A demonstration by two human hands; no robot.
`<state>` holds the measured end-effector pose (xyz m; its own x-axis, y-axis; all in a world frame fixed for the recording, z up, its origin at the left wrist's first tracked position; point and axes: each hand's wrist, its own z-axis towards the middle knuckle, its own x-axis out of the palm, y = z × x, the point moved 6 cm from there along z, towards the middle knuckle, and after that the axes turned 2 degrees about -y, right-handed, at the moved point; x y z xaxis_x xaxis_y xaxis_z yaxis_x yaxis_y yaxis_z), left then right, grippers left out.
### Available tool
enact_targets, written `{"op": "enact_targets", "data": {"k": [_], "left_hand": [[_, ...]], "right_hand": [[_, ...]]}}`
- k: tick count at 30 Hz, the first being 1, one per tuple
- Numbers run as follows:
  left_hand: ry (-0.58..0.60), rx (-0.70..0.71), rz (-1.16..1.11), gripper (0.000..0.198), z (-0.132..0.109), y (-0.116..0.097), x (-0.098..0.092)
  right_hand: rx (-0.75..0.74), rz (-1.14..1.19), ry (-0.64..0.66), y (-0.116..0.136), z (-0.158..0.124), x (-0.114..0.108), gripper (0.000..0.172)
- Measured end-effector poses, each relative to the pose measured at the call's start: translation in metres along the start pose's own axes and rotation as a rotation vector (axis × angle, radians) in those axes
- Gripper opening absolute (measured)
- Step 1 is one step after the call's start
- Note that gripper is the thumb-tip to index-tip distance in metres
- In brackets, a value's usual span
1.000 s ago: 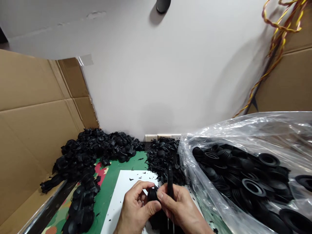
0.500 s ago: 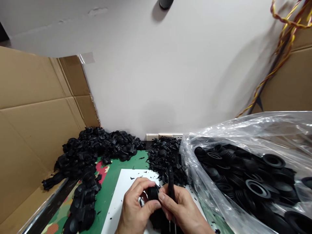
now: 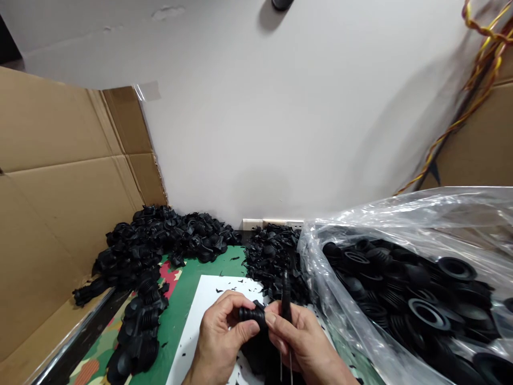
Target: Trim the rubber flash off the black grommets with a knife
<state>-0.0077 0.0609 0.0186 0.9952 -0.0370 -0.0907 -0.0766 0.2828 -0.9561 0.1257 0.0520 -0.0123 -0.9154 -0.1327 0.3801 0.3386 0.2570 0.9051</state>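
Observation:
My left hand [image 3: 224, 334] is closed round a small black ribbed rubber bellows [image 3: 249, 316], thumb in front and fingers behind. My right hand [image 3: 298, 334] pinches at the right edge of the same bellows with thumb and forefinger. Tucked in that right hand are tweezers [image 3: 286, 299], their dark end sticking up above the fingers and two thin metal prongs pointing down below. Both hands are above a white sheet [image 3: 204, 307] dotted with black scraps. More black rubber [image 3: 258, 353] lies below the hands, partly hidden by them.
Heaped black ribbed rubber parts [image 3: 160, 238] spread along the left and back of the green surface [image 3: 216, 262]. Black scraps [image 3: 272, 251] pile up behind the hands. At right, a clear plastic bag [image 3: 320, 267] holds many bellows. Cardboard [image 3: 72, 198] stands left; a wall [image 3: 260, 133] rises behind.
The bellows has turned in my fingers, its ribbed side now lying more sideways. My right hand and the tweezers have shifted slightly right. The whole view has moved a little.

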Motion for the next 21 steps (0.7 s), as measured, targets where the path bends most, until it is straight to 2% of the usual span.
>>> {"op": "enact_targets", "data": {"k": [5,9,12,15,18,21], "left_hand": [[-0.026,0.042,0.07,0.002,-0.002,-0.004,0.002],[-0.031,0.087,0.146,0.005,-0.004,-0.007,0.002],[-0.028,0.089,0.199,0.005,-0.004,-0.008,0.001],[-0.022,0.084,0.246,0.006,-0.006,-0.009,0.001],[-0.019,0.097,0.272,0.007,-0.006,-0.01,0.001],[-0.015,0.124,0.294,0.007,-0.006,-0.011,0.002]], "right_hand": [[0.024,0.006,0.019,-0.001,0.0,0.007,0.046],[-0.019,-0.112,0.007,-0.001,0.005,0.004,0.05],[-0.144,-0.16,-0.073,0.011,0.004,-0.011,0.046],[-0.343,-0.119,-0.13,0.032,-0.005,-0.024,0.042],[-0.5,-0.173,-0.101,0.047,-0.014,-0.024,0.035],[-0.536,-0.234,-0.14,0.045,-0.016,-0.022,0.03]]}}
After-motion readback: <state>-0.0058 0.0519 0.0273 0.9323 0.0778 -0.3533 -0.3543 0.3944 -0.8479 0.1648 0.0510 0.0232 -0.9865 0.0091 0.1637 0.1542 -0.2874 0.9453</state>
